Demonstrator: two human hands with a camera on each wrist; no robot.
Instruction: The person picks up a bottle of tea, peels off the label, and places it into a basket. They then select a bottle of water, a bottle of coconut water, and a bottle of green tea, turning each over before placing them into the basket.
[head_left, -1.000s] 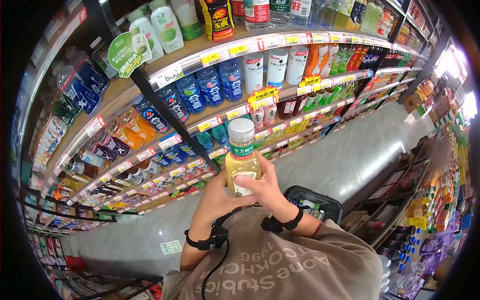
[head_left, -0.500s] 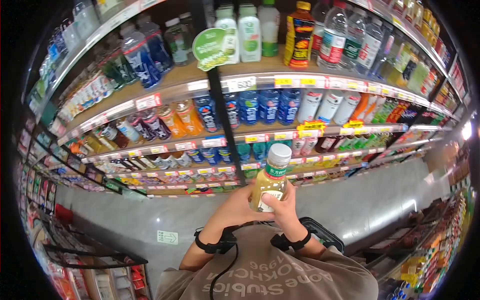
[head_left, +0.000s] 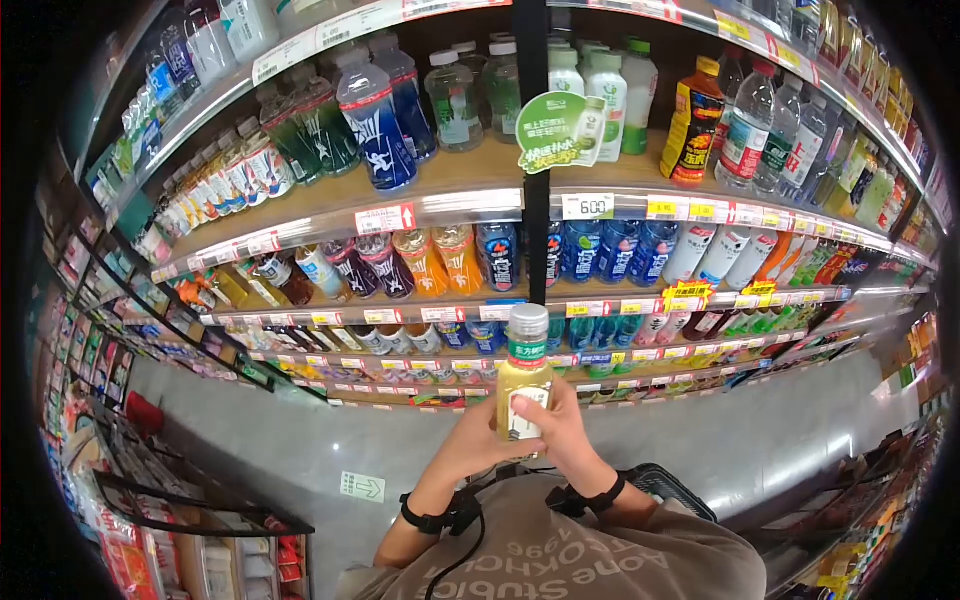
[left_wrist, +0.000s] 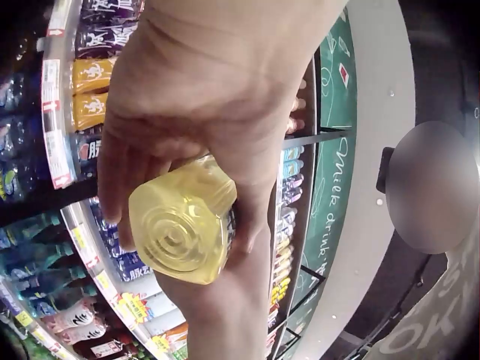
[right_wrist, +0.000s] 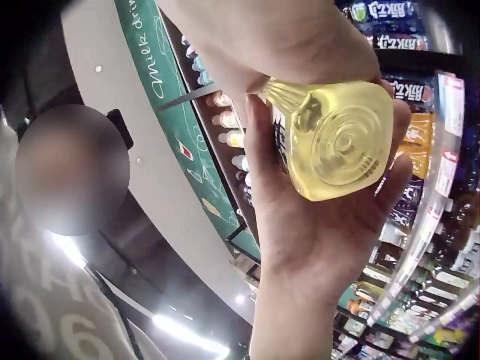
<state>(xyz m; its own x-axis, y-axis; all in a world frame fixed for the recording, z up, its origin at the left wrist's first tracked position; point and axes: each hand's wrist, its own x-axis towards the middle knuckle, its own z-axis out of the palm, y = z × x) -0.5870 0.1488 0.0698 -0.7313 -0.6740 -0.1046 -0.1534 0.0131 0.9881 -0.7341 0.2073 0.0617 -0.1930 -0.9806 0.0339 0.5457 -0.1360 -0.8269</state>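
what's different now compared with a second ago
The head view swung left, so the shelves and green sign sit further right, and less of the basket shows. Nothing was taken up or let go: the left hand and right hand still hold the capped bottle.

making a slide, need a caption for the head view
Two hands hold a bottle of pale yellow drink before stocked store shelves.

I see the bottle (head_left: 525,386) between the person's (head_left: 590,545) left hand (head_left: 470,441) and right hand (head_left: 572,432), before the shelves (head_left: 465,185). A placard (head_left: 556,132) fronts the shelf post (head_left: 539,235). A sign (head_left: 362,487) lies on the floor (head_left: 270,430), left of the person; rightward is a basket (head_left: 672,488).
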